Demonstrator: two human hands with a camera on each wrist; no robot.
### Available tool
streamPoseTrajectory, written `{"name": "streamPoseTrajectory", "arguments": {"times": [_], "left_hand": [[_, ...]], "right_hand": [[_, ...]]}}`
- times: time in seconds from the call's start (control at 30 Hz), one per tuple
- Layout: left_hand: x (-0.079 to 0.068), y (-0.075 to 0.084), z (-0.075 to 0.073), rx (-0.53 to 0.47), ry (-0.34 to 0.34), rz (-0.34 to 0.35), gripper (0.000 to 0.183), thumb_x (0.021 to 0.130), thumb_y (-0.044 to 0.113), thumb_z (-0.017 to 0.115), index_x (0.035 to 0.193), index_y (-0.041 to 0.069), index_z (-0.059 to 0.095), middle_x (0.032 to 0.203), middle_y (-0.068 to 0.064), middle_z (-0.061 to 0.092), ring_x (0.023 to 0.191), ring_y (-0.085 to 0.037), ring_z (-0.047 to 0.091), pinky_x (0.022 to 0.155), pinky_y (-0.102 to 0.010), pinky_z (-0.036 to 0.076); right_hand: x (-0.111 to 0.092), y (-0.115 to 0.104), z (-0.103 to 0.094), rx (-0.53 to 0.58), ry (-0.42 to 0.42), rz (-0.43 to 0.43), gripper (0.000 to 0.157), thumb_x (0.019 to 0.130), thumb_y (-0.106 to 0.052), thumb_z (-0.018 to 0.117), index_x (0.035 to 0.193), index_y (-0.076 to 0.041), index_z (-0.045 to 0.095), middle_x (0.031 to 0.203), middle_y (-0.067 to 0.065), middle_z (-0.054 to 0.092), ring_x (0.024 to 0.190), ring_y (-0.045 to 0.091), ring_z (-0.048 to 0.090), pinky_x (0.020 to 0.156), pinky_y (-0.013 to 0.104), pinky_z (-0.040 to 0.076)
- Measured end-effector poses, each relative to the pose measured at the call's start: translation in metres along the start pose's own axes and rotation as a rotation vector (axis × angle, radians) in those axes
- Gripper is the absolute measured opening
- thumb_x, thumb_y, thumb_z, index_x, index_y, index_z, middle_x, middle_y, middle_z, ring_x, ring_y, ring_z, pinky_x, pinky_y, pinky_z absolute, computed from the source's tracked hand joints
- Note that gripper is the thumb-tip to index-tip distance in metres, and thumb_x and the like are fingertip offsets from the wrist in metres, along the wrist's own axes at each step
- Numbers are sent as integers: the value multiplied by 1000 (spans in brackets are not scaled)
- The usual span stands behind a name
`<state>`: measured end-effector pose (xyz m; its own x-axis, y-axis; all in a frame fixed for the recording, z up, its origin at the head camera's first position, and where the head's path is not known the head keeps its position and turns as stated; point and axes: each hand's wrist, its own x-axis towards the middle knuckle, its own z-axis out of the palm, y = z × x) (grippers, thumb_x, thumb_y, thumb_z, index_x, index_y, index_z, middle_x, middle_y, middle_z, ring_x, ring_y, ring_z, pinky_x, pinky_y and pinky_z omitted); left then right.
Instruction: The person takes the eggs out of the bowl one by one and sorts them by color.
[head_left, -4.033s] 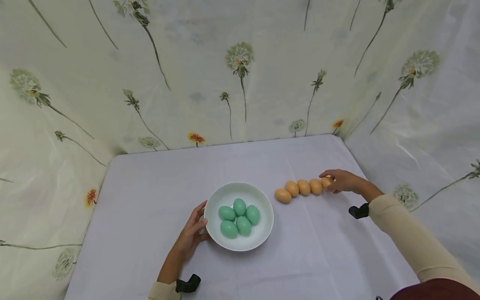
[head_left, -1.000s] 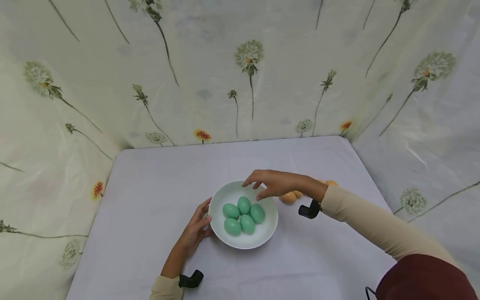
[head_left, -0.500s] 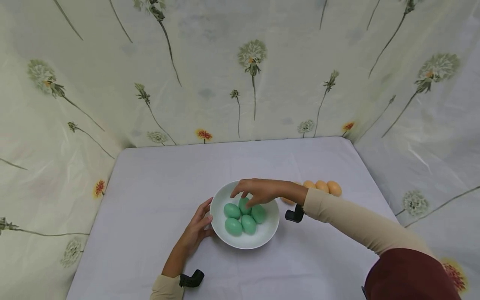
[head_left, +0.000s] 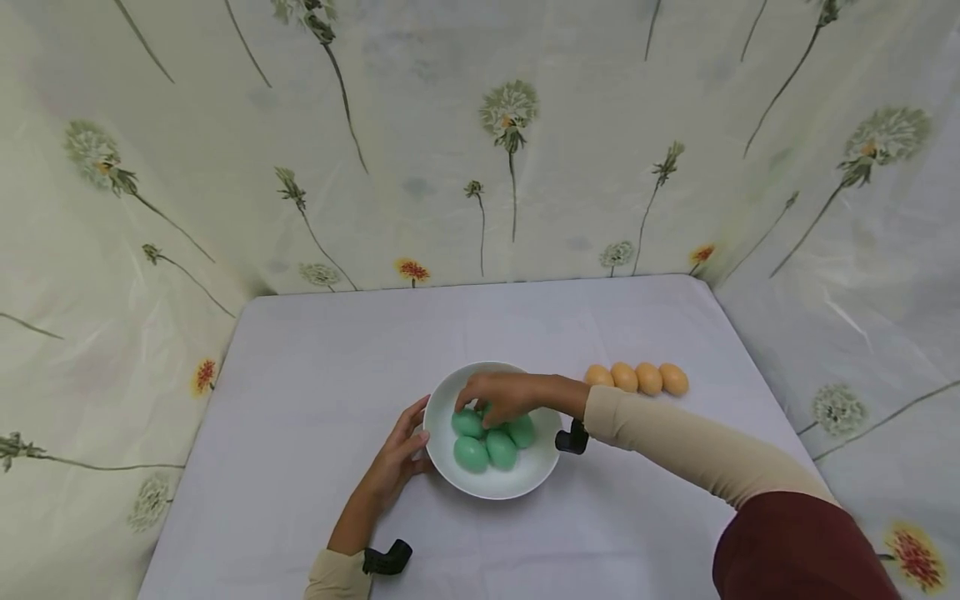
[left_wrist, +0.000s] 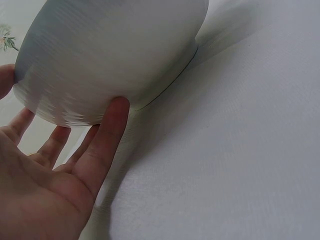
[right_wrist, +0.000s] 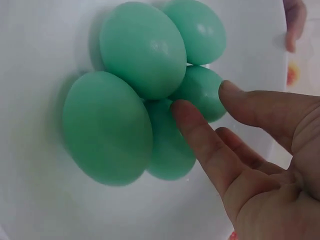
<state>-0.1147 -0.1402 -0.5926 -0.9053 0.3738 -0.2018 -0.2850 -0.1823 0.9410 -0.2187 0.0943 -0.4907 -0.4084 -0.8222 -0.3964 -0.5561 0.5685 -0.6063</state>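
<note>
A white bowl point(head_left: 537, 477) on the table holds several green eggs point(head_left: 470, 454). My left hand point(head_left: 395, 460) holds the bowl at its left side, thumb at the rim and fingers against the outer wall point(left_wrist: 85, 65). Over the far part of the bowl, my right hand point(head_left: 501, 395) reaches down among the eggs from above. In the right wrist view, its thumb and forefinger stand apart on either side of a green egg point(right_wrist: 202, 92), fingertips right at its shell. Another green egg point(right_wrist: 167, 157) lies under the forefinger.
A row of orange-brown eggs point(head_left: 648, 378) lies on the table right of the bowl; my right forearm covers its near-left end. A white cloth point(head_left: 337, 350) covers the table. Dandelion-printed sheets point(head_left: 420, 150) hang behind it and at both sides.
My right hand has moved left from the right end of the orange-brown row to the bowl, then lowered to the green eggs. My left hand stays on the bowl.
</note>
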Motion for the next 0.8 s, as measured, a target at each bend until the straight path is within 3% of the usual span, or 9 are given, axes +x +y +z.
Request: {"name": "streamPoseTrajectory", "arguments": {"times": [0.3,0.8], "left_hand": [[0,0,0,13,8,3,56,102,30,50,154,35,30,158,-7,27,128,-28,50,94,-49,53],[0,-2,0,-14,1,15,57,103,26,49,156,30,28,161,-7,24,129,-30,49,92,-47,53]], "right_hand": [[8,-5,14,-140,21,36,41,88,-4,72,126,-17,68,120,4,62,107,14,57,94,30,47],[15,-9,24,-194,22,59,43,86,-11,75,127,-21,68,116,4,57,98,11,53,86,27,47]]}}
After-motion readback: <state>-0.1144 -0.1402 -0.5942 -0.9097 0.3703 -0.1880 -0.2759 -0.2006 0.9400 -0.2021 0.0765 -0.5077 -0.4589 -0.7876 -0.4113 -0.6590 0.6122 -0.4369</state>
